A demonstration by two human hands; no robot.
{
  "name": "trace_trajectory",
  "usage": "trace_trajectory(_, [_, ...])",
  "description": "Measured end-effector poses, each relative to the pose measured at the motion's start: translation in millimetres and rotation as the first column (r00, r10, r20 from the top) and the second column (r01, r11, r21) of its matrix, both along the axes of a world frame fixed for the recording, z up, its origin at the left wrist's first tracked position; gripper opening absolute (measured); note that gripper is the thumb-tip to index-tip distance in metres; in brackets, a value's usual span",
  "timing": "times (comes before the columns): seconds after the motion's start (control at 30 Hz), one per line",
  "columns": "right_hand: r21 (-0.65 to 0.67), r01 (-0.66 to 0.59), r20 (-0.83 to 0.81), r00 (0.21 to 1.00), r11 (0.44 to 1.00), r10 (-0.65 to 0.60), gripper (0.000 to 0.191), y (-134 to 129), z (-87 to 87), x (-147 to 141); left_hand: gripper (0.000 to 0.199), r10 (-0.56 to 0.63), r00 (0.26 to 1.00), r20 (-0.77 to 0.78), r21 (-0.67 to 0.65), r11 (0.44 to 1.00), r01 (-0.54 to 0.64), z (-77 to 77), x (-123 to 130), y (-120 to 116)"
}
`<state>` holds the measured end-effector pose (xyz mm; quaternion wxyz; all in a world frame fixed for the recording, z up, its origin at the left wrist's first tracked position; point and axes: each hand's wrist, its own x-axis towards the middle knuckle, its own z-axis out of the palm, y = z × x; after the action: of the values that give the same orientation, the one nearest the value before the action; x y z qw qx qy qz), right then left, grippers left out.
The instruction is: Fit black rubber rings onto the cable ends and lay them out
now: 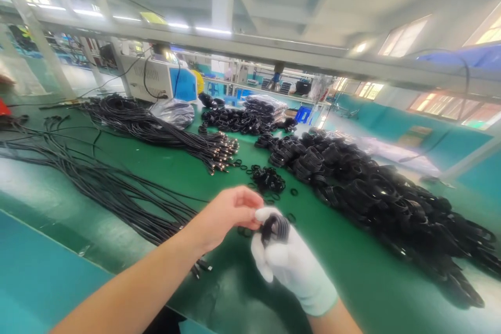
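Observation:
My right hand (291,263), in a white glove, is wrapped round a coiled black cable (277,228) above the green table. My left hand (225,216) is bare and reaches in from the left, its thumb and fingers pinched together beside the gloved fingertips at the coil. Whatever the bare fingertips hold is too small to make out. Just beyond both hands lies a small heap of black rings (268,179), with loose ones scattered around it.
Coiled black cables (352,177) form a long pile on the right. Straight cables (117,203) stretch across the left, and a bundle with metal connector ends (223,151) lies behind them. A white and blue machine (156,78) stands at the back, under a metal shelf beam (242,47).

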<state>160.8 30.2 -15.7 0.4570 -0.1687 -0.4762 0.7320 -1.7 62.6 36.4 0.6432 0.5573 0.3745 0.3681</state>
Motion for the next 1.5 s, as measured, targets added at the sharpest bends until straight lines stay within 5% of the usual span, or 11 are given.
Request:
trace_trajectory(0.1, [-0.054,-0.008,0.079,0.997,0.999,0.013,0.048,0,0.5,2,0.027,0.117,0.973,-0.201,0.268,0.961,-0.06,1.4,2,-3])
trace_trajectory(0.2, [-0.126,-0.079,0.149,0.984,0.989,0.097,0.033,1,-2.9,4,0.03,0.143,0.893,-0.426,0.53,0.84,0.118,5.7,7,-6])
trace_trajectory(0.33, [-0.254,-0.089,0.014,0.995,0.963,0.096,0.045,3,-6.5,2,0.027,0.234,0.836,-0.497,0.579,0.807,0.118,5.3,7,0])
trace_trajectory(0.57, [-0.457,-0.292,-0.197,0.954,0.84,0.224,0.061,3,-0.2,-4,0.041,-0.331,0.923,-0.194,0.29,0.88,0.377,-5.0,-15,21])
trace_trajectory(0.7, [-0.273,-0.002,0.082,0.996,0.962,0.026,0.046,5,2.1,-4,0.031,-0.091,0.909,-0.408,0.324,0.916,0.237,-3.8,-10,19])
trace_trajectory(0.83, [-0.166,0.094,0.189,0.98,0.982,-0.061,0.052,6,2.1,0,0.026,0.242,0.857,-0.454,0.449,0.893,-0.014,-0.9,-3,5])
trace_trajectory(1.03, [-0.162,0.064,0.184,0.982,0.985,-0.034,0.042,5,7.4,-7,0.012,0.093,0.963,-0.251,0.089,0.993,-0.073,-18.3,2,-18])
trace_trajectory(1.2, [-0.192,0.029,0.138,0.99,0.981,-0.003,0.041,2,6.7,-10,0.015,0.084,0.988,-0.127,0.016,0.996,-0.082,-30.0,6,-22])
trace_trajectory(1.33, [-0.262,0.005,0.117,0.993,0.965,0.026,0.047,2,3.0,-6,0.012,0.185,0.908,-0.376,0.234,0.967,-0.1,-23.6,-2,-18])
trace_trajectory(1.43, [-0.254,-0.007,0.138,0.989,0.967,0.044,0.049,1,4.2,-9,0.025,0.388,0.804,-0.451,0.523,0.845,-0.115,-19.7,-5,-19])
trace_trajectory(1.5, [-0.224,-0.023,0.152,0.987,0.974,0.058,0.049,0,6.0,-13,0.037,0.403,0.791,-0.46,0.606,0.793,-0.052,-22.4,-4,-21])
